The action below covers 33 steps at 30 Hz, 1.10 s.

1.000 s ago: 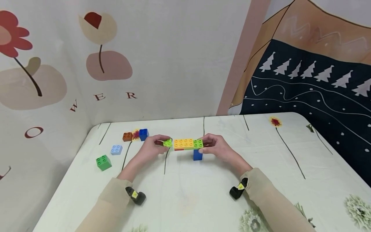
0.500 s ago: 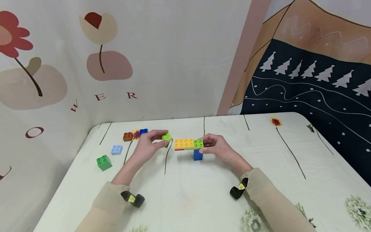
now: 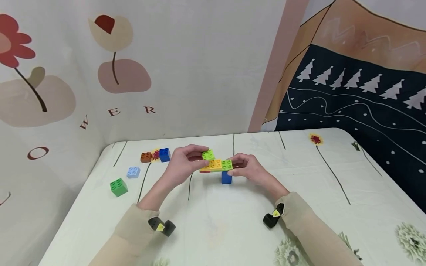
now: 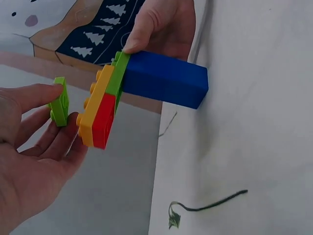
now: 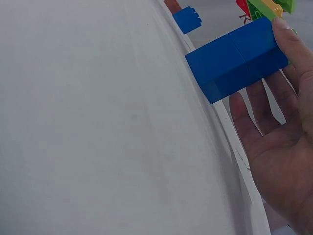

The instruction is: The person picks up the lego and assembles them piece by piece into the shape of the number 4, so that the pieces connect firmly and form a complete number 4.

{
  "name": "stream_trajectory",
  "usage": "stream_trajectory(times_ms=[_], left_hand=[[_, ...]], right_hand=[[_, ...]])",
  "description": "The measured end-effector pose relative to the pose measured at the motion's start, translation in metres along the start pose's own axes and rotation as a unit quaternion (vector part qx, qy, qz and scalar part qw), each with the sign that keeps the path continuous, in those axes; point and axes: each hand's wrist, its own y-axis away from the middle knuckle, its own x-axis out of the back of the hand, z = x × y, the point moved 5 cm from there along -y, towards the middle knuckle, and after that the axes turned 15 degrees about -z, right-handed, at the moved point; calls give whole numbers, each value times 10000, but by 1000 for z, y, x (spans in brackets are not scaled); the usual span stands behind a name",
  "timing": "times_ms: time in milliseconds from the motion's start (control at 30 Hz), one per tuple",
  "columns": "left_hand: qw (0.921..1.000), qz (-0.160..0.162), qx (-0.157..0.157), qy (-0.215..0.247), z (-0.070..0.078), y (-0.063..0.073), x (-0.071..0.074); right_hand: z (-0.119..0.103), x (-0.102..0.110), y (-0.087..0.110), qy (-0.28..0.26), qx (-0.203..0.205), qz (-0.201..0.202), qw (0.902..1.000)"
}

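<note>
Over cloth (image 3: 213, 221), the left hand (image 3: 181, 165) pinches a lime brick (image 3: 208, 154) near bricks (image 3: 219, 165) the right hand (image 3: 249, 168) grips.

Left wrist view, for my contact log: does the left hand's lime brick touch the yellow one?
No, a gap shows between the lime brick and the yellow brick.

The small brick (image 4: 59, 105) is lime green, while those joined together are a yellow-orange brick (image 4: 97, 100), a red brick (image 4: 103, 122), a bright green brick (image 4: 118, 73) and a deep blue column (image 4: 166, 81). The loose ones are a mid-green brick (image 3: 118, 187), a pale blue brick (image 3: 133, 172), a brown brick (image 3: 145, 157) and a royal blue brick (image 3: 164, 154). A white tablecloth (image 3: 213, 221) bears dark green stems and red-and-yellow flowers, the sleeves (image 3: 299, 218) are plain beige, and the navy backdrop panel (image 3: 382, 122) shows white trees.
</note>
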Motion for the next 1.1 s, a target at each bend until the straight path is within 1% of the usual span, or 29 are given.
stream_trajectory(times_ms=[133,200,400,533,667,833,1100], left_hand=[[9996,-124,-198,-170,8,-6,-9],[9993,-150,-241,-257,11,-8,-13],[9980,-299,-317,-462,12,-15,-24],[9951,-364,-440,-805,13,-20,-30],[9931,-411,-471,-992,14,-23,-35],[9917,-474,-461,-1098,13,-26,-39],[9884,-544,-409,-1361,13,-28,-40]], right_hand=[[0,1,0,32,33,-31,10000],[0,1,0,42,61,-46,10000],[-1,0,0,16,134,-70,9999],[-1,0,1,7,141,-62,9999],[0,0,2,-14,161,-69,9998],[0,0,3,-38,144,-76,9999],[-2,0,2,38,188,-123,9997]])
